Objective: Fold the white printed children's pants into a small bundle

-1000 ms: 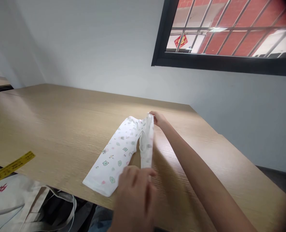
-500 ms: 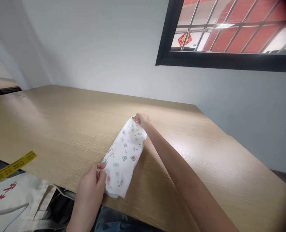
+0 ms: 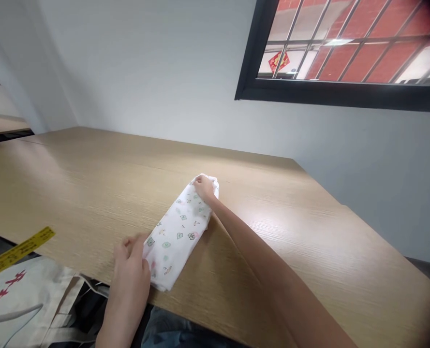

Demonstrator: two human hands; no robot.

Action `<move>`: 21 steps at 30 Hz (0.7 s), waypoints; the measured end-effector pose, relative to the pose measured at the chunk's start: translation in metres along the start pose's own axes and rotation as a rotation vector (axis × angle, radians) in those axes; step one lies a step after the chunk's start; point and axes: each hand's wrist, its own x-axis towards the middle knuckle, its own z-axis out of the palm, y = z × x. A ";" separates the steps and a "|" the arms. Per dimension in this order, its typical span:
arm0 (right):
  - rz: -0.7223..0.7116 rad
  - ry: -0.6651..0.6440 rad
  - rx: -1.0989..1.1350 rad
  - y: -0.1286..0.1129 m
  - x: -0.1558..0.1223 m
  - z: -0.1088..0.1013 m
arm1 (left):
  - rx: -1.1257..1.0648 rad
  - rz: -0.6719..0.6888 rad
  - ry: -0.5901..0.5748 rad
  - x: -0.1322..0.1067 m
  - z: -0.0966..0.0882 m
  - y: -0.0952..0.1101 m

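Note:
A pair of small white trousers with a pastel print lies folded lengthwise, one leg over the other, on the wooden table. My right hand rests on the far waist end, fingers curled down onto the cloth. At the near cuff end sits my left hand, its fingers pressed on the left edge of the cloth close to the table's front edge.
A cream tote bag with red print lies below the table's front edge at the left, with a yellow measuring strip above it. A grey wall and a barred window stand behind the table.
The right trouser leg has been folded over onto the left one. Both hands moved left with it and now lie down on the folded cloth.

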 end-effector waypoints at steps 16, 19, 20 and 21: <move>-0.551 -0.196 -0.437 0.063 -0.028 -0.072 | 0.094 1.094 -0.556 -0.046 0.038 0.096; -0.493 -0.292 -0.343 0.065 -0.055 -0.094 | -0.015 1.120 -0.642 -0.025 0.020 0.103; -0.472 -0.297 -0.281 0.064 -0.067 -0.100 | -0.057 1.113 -0.609 -0.015 0.018 0.105; -0.456 -0.308 -0.199 0.064 -0.080 -0.104 | -0.082 1.113 -0.565 -0.002 0.019 0.107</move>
